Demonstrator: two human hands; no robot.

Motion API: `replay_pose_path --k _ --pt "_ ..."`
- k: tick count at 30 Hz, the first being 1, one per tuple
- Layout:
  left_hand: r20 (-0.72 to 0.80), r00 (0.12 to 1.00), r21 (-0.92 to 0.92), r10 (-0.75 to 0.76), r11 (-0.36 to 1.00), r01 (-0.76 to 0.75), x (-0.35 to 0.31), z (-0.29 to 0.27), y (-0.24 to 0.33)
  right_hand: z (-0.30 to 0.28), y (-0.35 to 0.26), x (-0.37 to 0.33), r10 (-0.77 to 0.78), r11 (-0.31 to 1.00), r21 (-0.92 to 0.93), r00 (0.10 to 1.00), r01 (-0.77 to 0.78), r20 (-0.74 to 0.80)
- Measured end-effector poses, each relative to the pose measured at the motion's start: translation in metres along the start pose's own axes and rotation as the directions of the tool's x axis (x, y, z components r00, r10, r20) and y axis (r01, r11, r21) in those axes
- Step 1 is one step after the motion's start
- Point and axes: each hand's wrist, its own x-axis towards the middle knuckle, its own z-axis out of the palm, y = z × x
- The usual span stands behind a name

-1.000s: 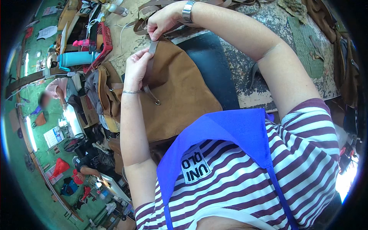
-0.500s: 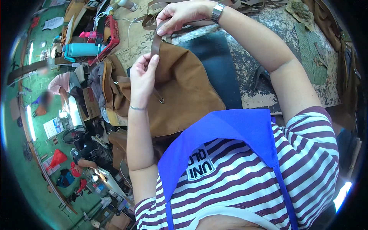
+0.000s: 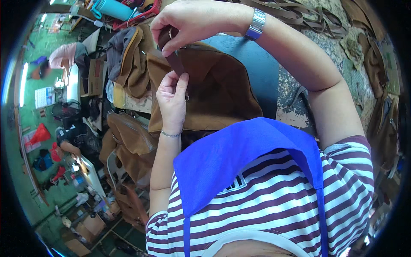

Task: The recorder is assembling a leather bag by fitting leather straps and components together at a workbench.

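Observation:
A brown bag point(image 3: 214, 98) lies on the worktable in front of me. A dark brown strap point(image 3: 175, 64) runs at a slant above its left part. My left hand point(image 3: 172, 100) pinches the strap's lower end between thumb and fingers. Farther away, my right hand point(image 3: 184, 28), with a metal watch at its wrist, is closed round the strap's upper part, where it curls over. A small metal ring shows beside my left fingertips. My right fingers hide part of the strap.
A dark blue sheet point(image 3: 252, 64) lies under the bag on the paint-worn worktable point(image 3: 293, 113). Several loose straps point(image 3: 317, 21) are heaped at the far right. More brown bags point(image 3: 132, 145) stand at the left. A turquoise bottle point(image 3: 113, 9) lies at the far left. Other people work farther left.
My right hand has come nearer and turned, and the strap now curls within its fingers. My left hand still pinches the strap lower down. The whole view has shifted.

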Motion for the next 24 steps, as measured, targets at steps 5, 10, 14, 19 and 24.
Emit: replay_pose_path --k 5,10,14,19,24 --pt "-0.025 1.0 -0.071 0.019 0.997 -0.021 -0.003 -0.004 -0.006 -0.017 -0.028 0.009 0.017 1.0 -0.008 0.983 -0.016 0.181" --pt "0.024 1.0 -0.116 0.016 0.993 -0.013 -0.006 -0.008 -0.012 -0.019 -0.032 0.012 0.216 0.976 -0.08 0.941 -0.202 0.261" --pt "0.04 0.999 -0.123 0.004 0.992 0.001 -0.003 -0.005 -0.012 -0.013 -0.012 0.007 0.175 0.984 -0.017 0.95 -0.176 0.26" --pt "0.042 0.999 -0.12 0.007 0.993 -0.002 -0.003 -0.004 -0.013 -0.014 -0.009 0.006 0.232 0.972 -0.055 0.925 -0.226 0.301" --pt "0.096 0.994 -0.092 -0.06 0.993 0.069 -0.001 -0.006 -0.007 -0.011 0.005 -0.006 0.237 0.961 0.074 0.931 -0.266 0.277"
